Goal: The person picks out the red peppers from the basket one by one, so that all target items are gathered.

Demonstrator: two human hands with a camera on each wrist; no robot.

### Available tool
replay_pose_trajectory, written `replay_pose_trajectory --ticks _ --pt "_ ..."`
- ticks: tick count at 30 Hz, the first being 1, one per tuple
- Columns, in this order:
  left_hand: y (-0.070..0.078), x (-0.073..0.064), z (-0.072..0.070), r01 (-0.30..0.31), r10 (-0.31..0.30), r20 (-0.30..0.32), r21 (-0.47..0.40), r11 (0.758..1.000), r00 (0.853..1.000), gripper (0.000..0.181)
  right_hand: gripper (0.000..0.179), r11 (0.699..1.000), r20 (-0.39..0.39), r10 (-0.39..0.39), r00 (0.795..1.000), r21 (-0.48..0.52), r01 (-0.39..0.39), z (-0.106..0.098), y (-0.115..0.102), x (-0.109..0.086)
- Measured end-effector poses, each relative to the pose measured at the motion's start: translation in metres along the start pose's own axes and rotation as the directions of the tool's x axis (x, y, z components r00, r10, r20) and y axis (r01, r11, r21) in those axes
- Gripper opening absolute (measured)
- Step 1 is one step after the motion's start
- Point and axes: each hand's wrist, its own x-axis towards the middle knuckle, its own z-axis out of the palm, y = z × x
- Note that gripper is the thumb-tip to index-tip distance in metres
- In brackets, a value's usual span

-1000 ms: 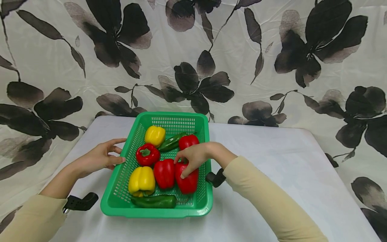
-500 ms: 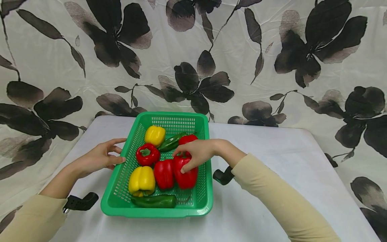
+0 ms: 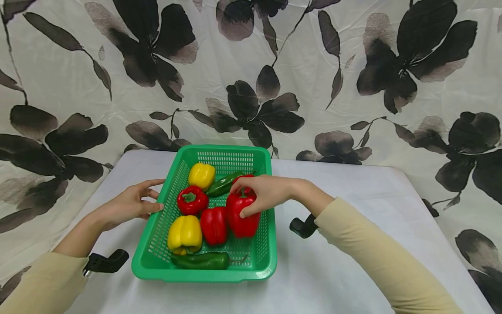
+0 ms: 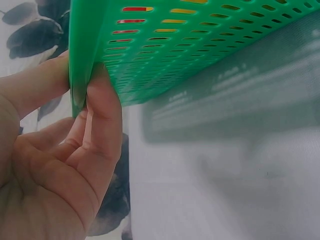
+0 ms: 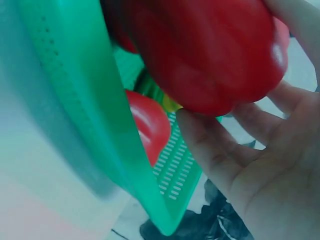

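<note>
My right hand [image 3: 272, 192] grips a large red bell pepper [image 3: 243, 220] near its stem, over the right side of a green plastic basket [image 3: 204, 275]. In the right wrist view, the fingers curl round this pepper [image 5: 210, 55], which is raised beside the basket wall. My left hand [image 3: 127, 204] holds the basket's left rim, and the left wrist view has that rim [image 4: 82, 55] pinched between thumb and fingers. Inside lie a red bell pepper [image 3: 214, 226] close to the held one, another red one [image 3: 191, 200] with its stem up, and a third at the back, mostly hidden by my right hand.
Also in the basket are two yellow bell peppers, one at the back [image 3: 201, 175] and one in front [image 3: 184, 235]. A long green pepper [image 3: 201, 261] lies along the front, another [image 3: 221, 185] near the back. White cloth covers the table [image 3: 345, 209]; floral fabric [image 3: 251, 65] hangs behind.
My right hand has lifted the large red bell pepper upward from its place in the basket. The left hand and the basket have stayed where they were.
</note>
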Motion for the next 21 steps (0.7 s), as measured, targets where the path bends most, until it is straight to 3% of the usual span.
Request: replay_pose_trajectory --ticks 11,21 --pt "0.001 0.000 0.000 -0.004 0.004 -0.002 0.001 1.000 1.000 0.082 0.052 0.999 -0.116 -0.009 0.993 0.033 0.013 -0.013 0.010 -0.011" --pt "0.001 -0.001 0.000 -0.011 0.011 -0.001 -0.005 1.000 1.000 0.083 0.049 0.997 -0.173 0.053 0.983 0.061 -0.043 -0.027 0.020 -0.025"
